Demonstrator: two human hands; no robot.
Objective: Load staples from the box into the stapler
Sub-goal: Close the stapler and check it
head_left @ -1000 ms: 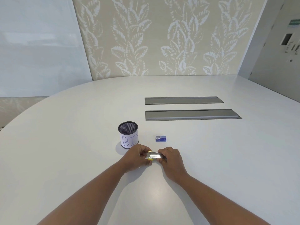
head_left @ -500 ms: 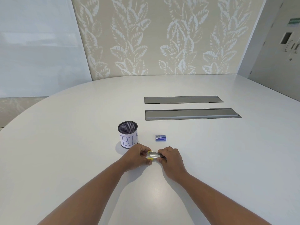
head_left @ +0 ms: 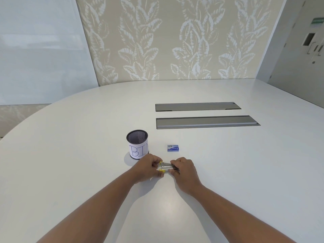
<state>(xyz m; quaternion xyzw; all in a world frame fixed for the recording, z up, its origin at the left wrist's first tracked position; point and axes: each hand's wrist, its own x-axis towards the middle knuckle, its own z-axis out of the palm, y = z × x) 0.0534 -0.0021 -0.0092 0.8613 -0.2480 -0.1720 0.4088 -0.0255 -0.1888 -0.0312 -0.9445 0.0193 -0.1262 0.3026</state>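
A small yellow and metal stapler (head_left: 166, 167) lies between both hands on the white table (head_left: 228, 163), its top and base spread apart at the left end. My left hand (head_left: 148, 168) pinches that yellow-tipped end. My right hand (head_left: 184, 170) grips the stapler's right end and covers it. A small blue staple box (head_left: 173, 148) lies closed on the table just beyond my right hand, touched by neither hand.
A black mesh cup (head_left: 137, 144) with a paper label reading "BIN" stands just beyond my left hand. Two long grey recessed panels (head_left: 206, 122) sit in the table farther back. A leaf-patterned wall rises behind the table.
The stapler's two yellow-tipped parts have spread a little further apart at the left end. Both hands stay in place on it.
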